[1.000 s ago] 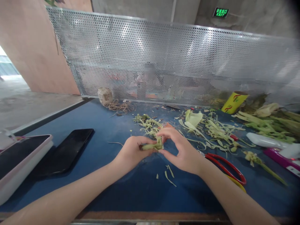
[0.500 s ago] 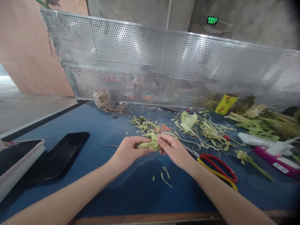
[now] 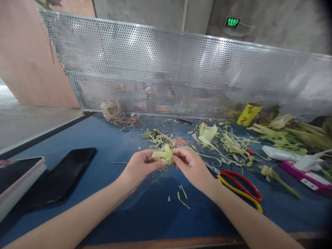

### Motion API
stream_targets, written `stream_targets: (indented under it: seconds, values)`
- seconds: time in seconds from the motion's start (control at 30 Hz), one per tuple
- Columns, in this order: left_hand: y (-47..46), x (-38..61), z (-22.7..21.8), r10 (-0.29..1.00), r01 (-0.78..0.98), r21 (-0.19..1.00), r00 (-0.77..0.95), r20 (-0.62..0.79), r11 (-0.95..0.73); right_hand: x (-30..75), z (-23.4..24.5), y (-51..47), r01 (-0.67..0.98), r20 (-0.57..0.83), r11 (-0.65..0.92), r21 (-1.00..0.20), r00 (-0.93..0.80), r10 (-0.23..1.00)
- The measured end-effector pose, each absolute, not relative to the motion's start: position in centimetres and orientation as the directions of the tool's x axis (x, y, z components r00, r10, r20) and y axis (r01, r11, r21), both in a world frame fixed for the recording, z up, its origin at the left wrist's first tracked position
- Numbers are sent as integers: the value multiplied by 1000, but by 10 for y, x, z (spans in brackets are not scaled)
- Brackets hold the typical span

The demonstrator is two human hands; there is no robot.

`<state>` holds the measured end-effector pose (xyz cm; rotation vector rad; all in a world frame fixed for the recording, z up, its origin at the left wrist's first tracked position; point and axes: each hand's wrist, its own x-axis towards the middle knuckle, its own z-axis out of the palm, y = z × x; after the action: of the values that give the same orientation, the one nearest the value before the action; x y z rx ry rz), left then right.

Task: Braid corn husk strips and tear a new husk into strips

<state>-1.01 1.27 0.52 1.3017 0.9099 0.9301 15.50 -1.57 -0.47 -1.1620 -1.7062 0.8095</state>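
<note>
Over the middle of the blue table, both my hands hold a small pale green bundle of what looks like folded corn husk. My left hand pinches it from the left between thumb and fingers. From the other side, my right hand grips its right edge with thumb and forefinger. Some fingertips are hidden behind the bundle. Beside my right wrist lie scissors with a red and a yellow handle. Small curled green pieces are heaped just beyond my hands, and a few thin scraps lie nearer me.
Husk strips and a larger husk pile spread to the right, near a yellow tube and a purple power strip. Phones lie left. Twine sits before a perforated metal screen, with a person behind it.
The husk bundle has turned in my fingers, and its strips now stand more upright. Both hands stay nearly in place, still gripping it. The whole view has shifted slightly.
</note>
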Motion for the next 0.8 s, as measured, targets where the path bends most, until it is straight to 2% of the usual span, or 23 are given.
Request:
stream_targets:
  seconds: [0.1,0.37,0.6,0.8]
  values:
    - [14,-10,4,937,-67,995,347,-44,72,155,-5,-16,377,348,385,-842,-165,923]
    - [12,-9,7,931,-15,1000,364,-3,9,156,-4,-13,319,277,319,-892,-170,946]
    - [13,-10,2,923,1,1000,385,-15,16,154,-8,-9,91,132,165,-982,-293,947]
    - [12,-10,3,913,19,1000,408,-3,-5,151,-10,-12,134,111,158,-978,-308,945]
